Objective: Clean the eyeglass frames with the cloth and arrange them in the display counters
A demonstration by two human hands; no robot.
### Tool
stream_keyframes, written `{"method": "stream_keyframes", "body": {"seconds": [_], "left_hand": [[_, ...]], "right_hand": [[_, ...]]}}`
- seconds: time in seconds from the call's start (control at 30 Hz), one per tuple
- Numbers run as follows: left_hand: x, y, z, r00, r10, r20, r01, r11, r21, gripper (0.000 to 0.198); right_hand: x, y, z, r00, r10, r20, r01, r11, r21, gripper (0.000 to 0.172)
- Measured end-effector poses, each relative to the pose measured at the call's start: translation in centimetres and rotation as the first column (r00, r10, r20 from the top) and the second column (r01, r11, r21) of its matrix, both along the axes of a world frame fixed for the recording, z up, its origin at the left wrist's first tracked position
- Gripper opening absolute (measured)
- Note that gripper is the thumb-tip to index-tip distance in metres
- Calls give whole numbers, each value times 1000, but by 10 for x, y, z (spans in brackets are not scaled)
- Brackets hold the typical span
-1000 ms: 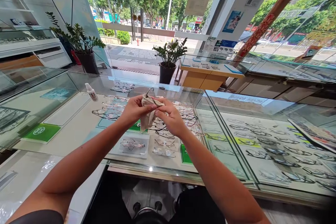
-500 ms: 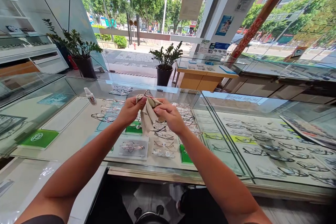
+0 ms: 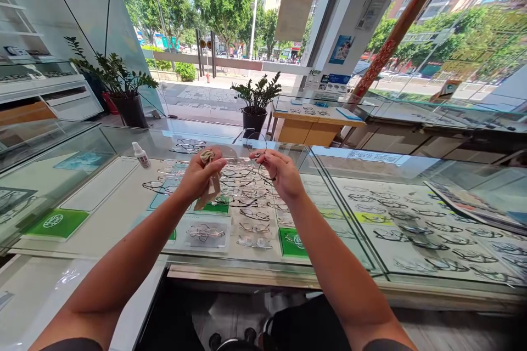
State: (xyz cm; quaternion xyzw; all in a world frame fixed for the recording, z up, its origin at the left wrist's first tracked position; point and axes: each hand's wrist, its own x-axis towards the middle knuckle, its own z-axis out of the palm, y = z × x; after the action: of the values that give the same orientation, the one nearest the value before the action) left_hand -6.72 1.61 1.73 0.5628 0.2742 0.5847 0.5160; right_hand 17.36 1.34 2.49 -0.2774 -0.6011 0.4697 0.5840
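My left hand [image 3: 200,175] is closed around a crumpled beige cloth [image 3: 209,189], whose loose end hangs below the fingers. To its right, my right hand [image 3: 284,174] pinches a pair of eyeglasses [image 3: 257,141] by the middle of the frame. One round rim stands above the fingers and the other sits lower, partly behind them. Both hands are apart, raised over the glass display counter [image 3: 201,269]. Several rows of spectacles [image 3: 255,214] lie beneath them in the counter.
A small white spray bottle [image 3: 141,154] stands on the glass at the left. Green cards [image 3: 55,224] lie inside the case. Eyewear fills the right section, with a magazine [image 3: 473,205] on top. Beyond the counter are potted plants [image 3: 254,118] and a wooden table [image 3: 308,129].
My hands have moved apart. The cloth, earlier wrapped over the eyeglasses between both hands, is now in my left hand only, and the eyeglasses are uncovered in my right. The view has tilted slightly up.
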Motion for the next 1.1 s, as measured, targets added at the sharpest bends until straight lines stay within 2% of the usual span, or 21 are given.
{"method": "stream_keyframes", "body": {"seconds": [0.07,0.17,0.3,0.57,0.67,0.87,0.93,1.0,1.1], "left_hand": [[1,-1,-2,998,-29,-52,31,999,39,55],[2,2,-4,994,-51,-99,60,994,94,46],[1,6,-5,986,-44,-161,72,983,169,42],[-5,11,-8,979,-61,-194,95,980,176,35],[-6,14,-8,980,-12,-199,56,974,218,35],[-9,14,-10,934,214,-287,-108,934,342,34],[-10,13,-12,901,295,-318,-159,907,391,39],[-11,13,-14,849,413,-331,-222,846,485,44],[-11,13,-15,741,599,-305,-261,675,691,45]], "right_hand": [[0,1,0,999,25,-21,-25,1000,-7,35],[1,2,-2,995,75,-59,-75,997,0,31],[2,3,-4,992,114,-50,-114,993,3,33],[0,4,-5,982,184,-35,-185,983,-15,36],[0,5,-6,980,191,-45,-192,981,-13,36],[0,6,-7,977,209,-32,-210,978,-19,36],[2,7,-6,981,195,8,-195,981,-5,36],[4,6,-5,981,174,89,-177,984,28,36],[7,5,-1,958,136,254,-164,982,92,37]]}}
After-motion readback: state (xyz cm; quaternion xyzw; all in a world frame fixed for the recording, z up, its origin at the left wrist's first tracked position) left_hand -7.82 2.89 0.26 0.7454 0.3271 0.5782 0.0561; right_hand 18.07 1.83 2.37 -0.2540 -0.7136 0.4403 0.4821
